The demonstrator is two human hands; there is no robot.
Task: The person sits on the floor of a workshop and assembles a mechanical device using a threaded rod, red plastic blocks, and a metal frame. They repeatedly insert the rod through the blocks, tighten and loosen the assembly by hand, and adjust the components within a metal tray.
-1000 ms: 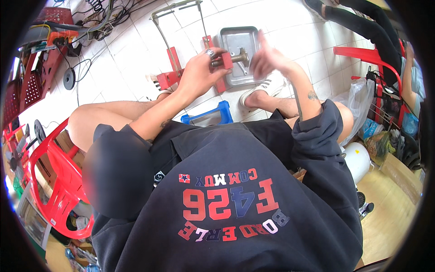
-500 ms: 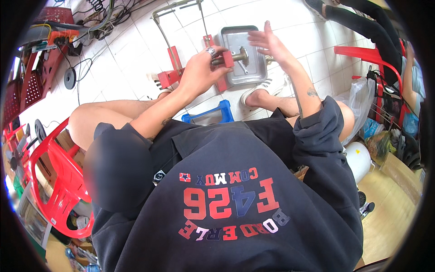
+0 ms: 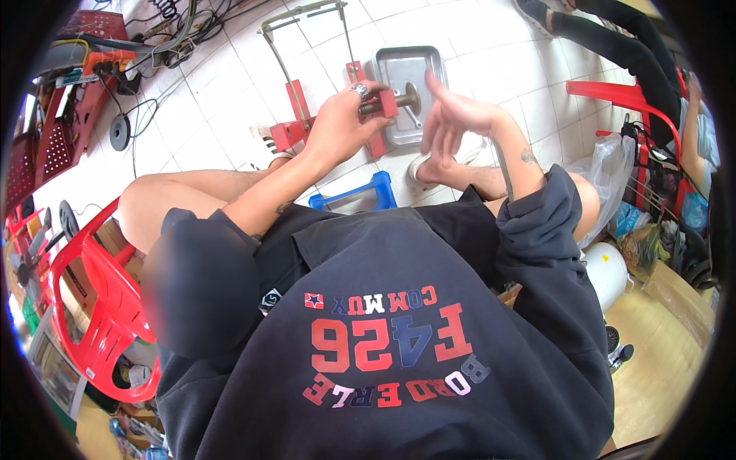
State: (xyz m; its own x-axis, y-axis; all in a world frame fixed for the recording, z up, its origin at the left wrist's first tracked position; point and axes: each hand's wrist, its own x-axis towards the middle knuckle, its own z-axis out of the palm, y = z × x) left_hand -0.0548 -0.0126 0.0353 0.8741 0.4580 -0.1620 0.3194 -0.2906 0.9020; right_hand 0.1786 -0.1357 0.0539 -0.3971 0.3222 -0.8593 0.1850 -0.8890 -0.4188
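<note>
A red metal frame with a screw clamp stands on the tiled floor between my feet. My left hand (image 3: 337, 123) is closed around the clamp's red block (image 3: 389, 103), and the threaded screw (image 3: 369, 109) runs through it. At the screw's right end sit a round, dull brass-coloured disc (image 3: 415, 96) and a thin metal bar handle (image 3: 409, 113). To the right of these, my right hand (image 3: 458, 119) hangs in the air with its thumb up and fingers spread, slightly blurred and holding nothing. It covers part of a grey metal tray (image 3: 406, 55) behind the screw.
A small blue plastic stool (image 3: 376, 192) is in front of my lap. Red plastic chairs (image 3: 92, 307) stand at the left and right. Cables (image 3: 192, 38) and a red perforated metal cabinet (image 3: 57, 153) are at the far left. Another person's legs (image 3: 613, 46) show at the far right.
My right hand has swung from fingers pointing left over the tray to fingers pointing down, closer to me. My left hand has stayed in place on the red block.
</note>
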